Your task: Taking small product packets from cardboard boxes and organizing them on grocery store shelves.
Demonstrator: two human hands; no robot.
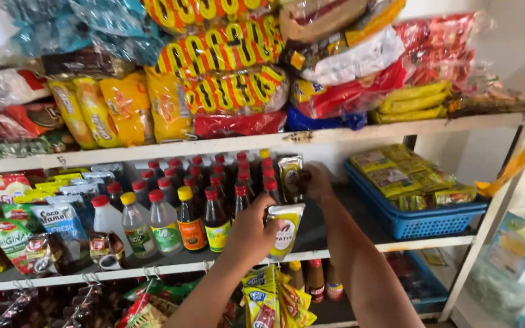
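To the left of the left hand's grip (251, 235), rows of red-capped sauce bottles (217, 212) stand upright on the middle shelf (171, 262), just beside the knuckles and running back toward the wall. The left grip itself is clenched around a pale stand-up sauce pouch (287, 228), fingers wrapped across its face; the pouch's long axis is upright and it sits at the shelf's front edge, directly right of the bottles. Up and to the right of that grip, farther back on the shelf, the right hand (317, 181) grasps a second, darker pouch (290, 176), also upright, touching the last bottle row. So the left hand is nearer the shelf front, the right hand deeper in. Right of the right grip, well apart, sits a blue basket (417, 222) of yellow packets.
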